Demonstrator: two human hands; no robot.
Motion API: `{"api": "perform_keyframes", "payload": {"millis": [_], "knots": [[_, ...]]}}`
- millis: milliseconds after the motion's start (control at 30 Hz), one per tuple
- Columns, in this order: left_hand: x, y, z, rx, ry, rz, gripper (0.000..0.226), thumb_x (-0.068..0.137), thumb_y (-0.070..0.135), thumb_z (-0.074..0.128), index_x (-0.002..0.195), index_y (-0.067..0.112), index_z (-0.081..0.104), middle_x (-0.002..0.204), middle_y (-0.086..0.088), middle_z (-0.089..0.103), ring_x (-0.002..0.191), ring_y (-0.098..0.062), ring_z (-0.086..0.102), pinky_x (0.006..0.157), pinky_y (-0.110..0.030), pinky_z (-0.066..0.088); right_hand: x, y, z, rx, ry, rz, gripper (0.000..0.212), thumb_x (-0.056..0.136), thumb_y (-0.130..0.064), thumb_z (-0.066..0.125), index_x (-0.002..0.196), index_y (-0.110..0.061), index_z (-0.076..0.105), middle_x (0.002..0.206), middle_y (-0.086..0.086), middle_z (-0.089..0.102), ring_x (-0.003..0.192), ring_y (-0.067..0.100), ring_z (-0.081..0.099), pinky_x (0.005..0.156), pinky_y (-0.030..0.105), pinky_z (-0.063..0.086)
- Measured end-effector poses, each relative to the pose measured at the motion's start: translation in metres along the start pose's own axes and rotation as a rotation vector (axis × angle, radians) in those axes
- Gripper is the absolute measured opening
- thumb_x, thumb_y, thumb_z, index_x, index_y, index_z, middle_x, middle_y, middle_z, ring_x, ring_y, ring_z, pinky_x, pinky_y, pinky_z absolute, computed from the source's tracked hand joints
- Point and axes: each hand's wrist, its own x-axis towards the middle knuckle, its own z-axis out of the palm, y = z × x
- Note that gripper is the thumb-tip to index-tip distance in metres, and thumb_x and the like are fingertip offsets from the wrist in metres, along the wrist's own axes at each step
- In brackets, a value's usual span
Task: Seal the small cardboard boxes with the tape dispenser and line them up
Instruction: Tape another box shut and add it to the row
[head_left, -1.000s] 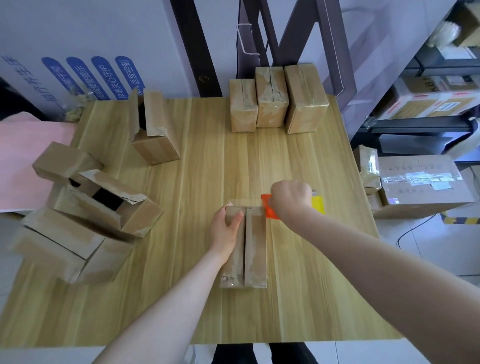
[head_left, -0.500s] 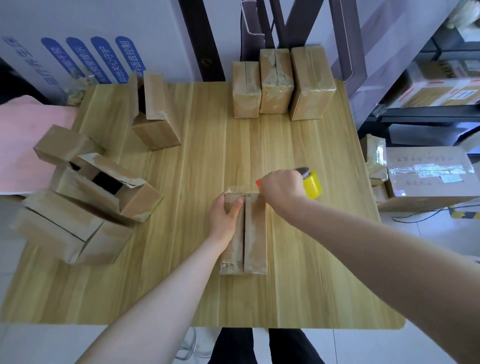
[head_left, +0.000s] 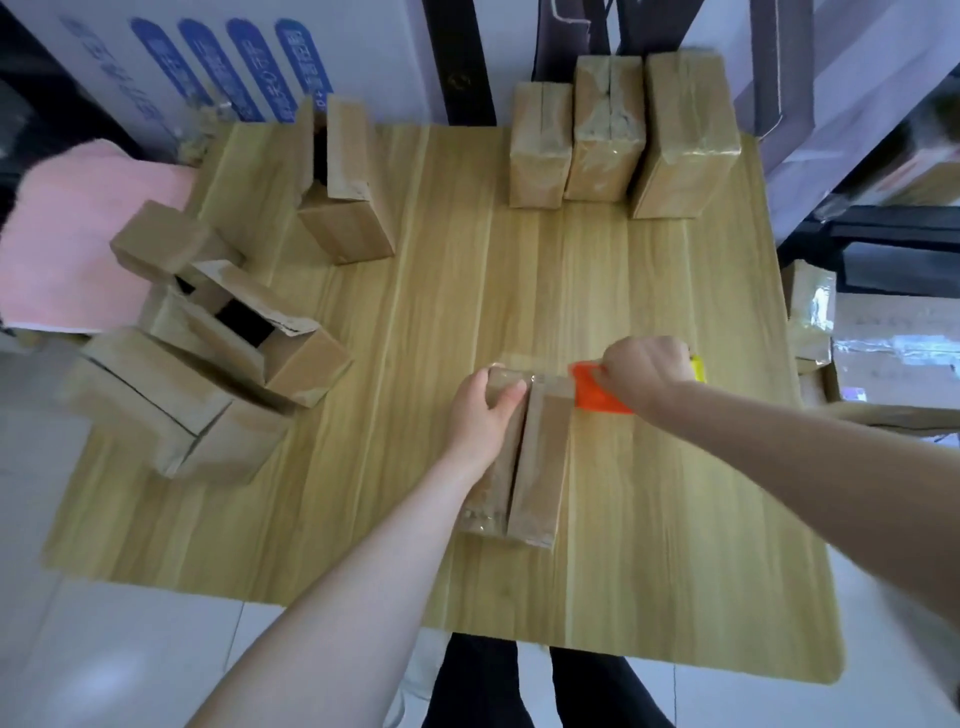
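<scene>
under right hand (head_left: 644, 371), tape dispenser (head_left: 597, 397) mostly hidden, box (head_left: 540, 467) end covered

The left hand (head_left: 480, 410) and right hand (head_left: 641, 371) are bare, as are both forearms as far as they show. Past the table's (head_left: 415, 364) near edge, two legs in black trousers (head_left: 475, 680), a narrow gap between them.

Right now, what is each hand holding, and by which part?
The left hand grips the far left end of the box being sealed, thumb on top. The right hand holds the tape dispenser; its fist hides the exact part.
</scene>
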Motion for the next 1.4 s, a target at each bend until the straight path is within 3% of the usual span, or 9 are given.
{"api": "perform_keyframes", "payload": {"millis": [200, 400, 533, 800, 900, 1000, 1133, 1233, 1400], "knots": [[-0.028, -0.008, 0.015, -0.250, 0.224, -0.203, 0.034, 0.081, 0.043, 0.072, 0.099, 0.017, 0.058, 0.103, -0.002, 0.065, 0.096, -0.019, 0.063, 0.088, -0.040, 0.051, -0.019, 0.035, -0.007, 0.483, 0.124, 0.291, 0.051, 0.093, -0.054, 0.043, 0.072, -0.011, 0.060, 0.065, 0.005, 0.060, 0.062, 0.030, 0.060, 0.056, 0.027, 0.039], [-0.055, -0.008, 0.020, -0.103, 0.468, -0.166, 0.033, 0.077, 0.052, 0.069, 0.080, 0.021, 0.059, 0.080, 0.006, 0.062, 0.077, -0.013, 0.060, 0.071, -0.032, 0.049, -0.065, 0.020, -0.028, 1.263, 0.411, 0.444, 0.060, 0.089, -0.056, 0.050, 0.048, -0.013, 0.049, 0.039, -0.005, 0.047, 0.035, 0.010, 0.046, 0.036, 0.021, 0.033], [-0.063, -0.004, 0.024, -0.006, 0.576, -0.125, 0.037, 0.079, 0.047, 0.071, 0.087, 0.013, 0.060, 0.083, 0.005, 0.057, 0.079, -0.015, 0.054, 0.070, -0.028, 0.040, -0.080, -0.012, -0.017, 1.587, 0.336, 0.653, 0.056, 0.090, -0.051, 0.057, 0.049, -0.013, 0.046, 0.048, -0.002, 0.045, 0.046, 0.015, 0.041, 0.046, 0.028, 0.033], [-0.042, -0.014, 0.000, -0.085, 0.383, -0.165, 0.038, 0.074, 0.053, 0.073, 0.074, 0.017, 0.059, 0.076, 0.003, 0.063, 0.076, -0.018, 0.060, 0.067, -0.030, 0.043, -0.089, -0.033, -0.009, 1.591, 0.396, 0.660, 0.058, 0.091, -0.055, 0.052, 0.051, -0.016, 0.037, 0.048, -0.001, 0.039, 0.046, 0.017, 0.036, 0.047, 0.030, 0.030], [-0.010, -0.004, -0.018, 0.016, 0.351, -0.058, 0.031, 0.083, 0.050, 0.063, 0.093, 0.022, 0.068, 0.092, 0.007, 0.066, 0.090, -0.015, 0.062, 0.078, -0.029, 0.046, -0.088, -0.029, -0.007, 1.623, 0.402, 0.672, 0.056, 0.091, -0.054, 0.054, 0.053, -0.018, 0.034, 0.049, -0.001, 0.035, 0.048, 0.016, 0.033, 0.049, 0.030, 0.029], [0.027, 0.022, -0.022, 0.227, 0.108, 0.076, 0.033, 0.085, 0.048, 0.060, 0.112, 0.030, 0.065, 0.103, 0.009, 0.064, 0.095, -0.013, 0.061, 0.083, -0.032, 0.049, -0.089, -0.029, -0.004, 1.631, 0.384, 0.670, 0.053, 0.090, -0.056, 0.053, 0.061, -0.012, 0.045, 0.057, 0.006, 0.043, 0.053, 0.017, 0.039, 0.052, 0.033, 0.034], [0.048, 0.037, -0.015, 0.485, -0.101, 0.116, 0.019, 0.078, 0.055, 0.060, 0.077, 0.036, 0.063, 0.090, 0.016, 0.063, 0.085, -0.009, 0.059, 0.069, -0.028, 0.045, -0.088, -0.029, -0.006, 1.633, 0.391, 0.673, 0.054, 0.090, -0.057, 0.052, 0.060, -0.012, 0.045, 0.056, 0.006, 0.044, 0.053, 0.018, 0.040, 0.052, 0.034, 0.033], [0.054, 0.032, -0.014, 0.570, -0.209, 0.117, 0.030, 0.088, 0.049, 0.053, 0.066, 0.030, 0.056, 0.084, 0.008, 0.060, 0.082, -0.017, 0.058, 0.068, -0.030, 0.041, -0.088, -0.027, -0.006, 1.619, 0.410, 0.702, 0.055, 0.091, -0.055, 0.053, 0.055, -0.016, 0.039, 0.050, 0.000, 0.041, 0.048, 0.017, 0.038, 0.049, 0.030, 0.031], [0.050, 0.035, -0.010, 0.166, -0.397, -0.113, 0.030, 0.096, 0.032, 0.046, 0.071, 0.018, 0.056, 0.080, -0.003, 0.060, 0.082, -0.023, 0.055, 0.066, -0.030, 0.041, -0.088, -0.029, -0.004, 1.590, 0.414, 0.719, 0.057, 0.091, -0.055, 0.053, 0.050, -0.019, 0.036, 0.040, -0.011, 0.036, 0.038, 0.008, 0.033, 0.044, 0.027, 0.028]]}}
